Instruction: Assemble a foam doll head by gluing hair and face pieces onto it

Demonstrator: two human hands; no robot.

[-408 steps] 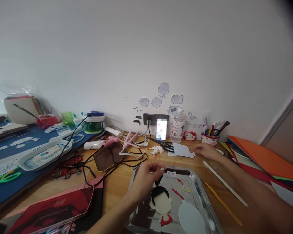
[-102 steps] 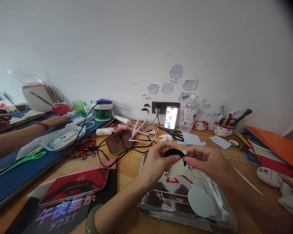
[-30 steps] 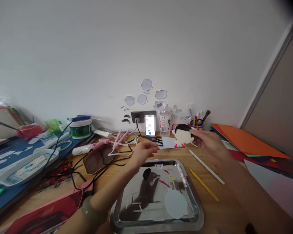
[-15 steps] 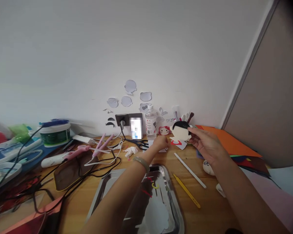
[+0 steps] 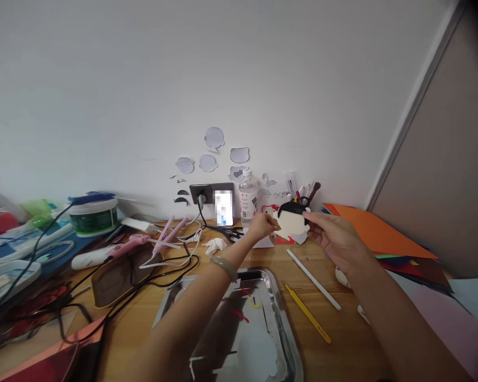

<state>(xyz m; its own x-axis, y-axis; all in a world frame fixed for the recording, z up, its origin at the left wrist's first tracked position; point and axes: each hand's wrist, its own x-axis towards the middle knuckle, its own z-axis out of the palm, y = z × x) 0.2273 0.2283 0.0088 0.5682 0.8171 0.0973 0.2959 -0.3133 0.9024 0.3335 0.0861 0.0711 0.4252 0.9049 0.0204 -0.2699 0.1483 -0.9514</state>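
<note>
A paper head cutout (image 5: pixel 292 223), cream with black hair, is held up over the back of the table. My right hand (image 5: pixel 334 236) pinches its right edge between thumb and fingers. At the opposite edge, the closed fingers of my left hand (image 5: pixel 262 227) grip the cutout's left side. Just below it lies a red paper piece (image 5: pixel 284 240) on white paper. Behind, a red-and-white cat-face cutout is mostly hidden. Beneath my left forearm sits a metal tray (image 5: pixel 289 339) with a pale paper piece (image 5: pixel 257 353) and small red and yellow scraps.
A white pen (image 5: pixel 314 280) and a yellow craft knife (image 5: pixel 307 312) lie right of the tray. A clear bottle (image 5: pixel 247 201) and a lit phone (image 5: pixel 223 208) stand against the wall. Cables and a pink tool (image 5: pixel 129 246) clutter the left; coloured sheets (image 5: pixel 366 228) lie at right.
The left hand has risen slightly to the cutout's left edge. The cutout has turned and dipped a little in the right hand. The whole view has shifted slightly.
</note>
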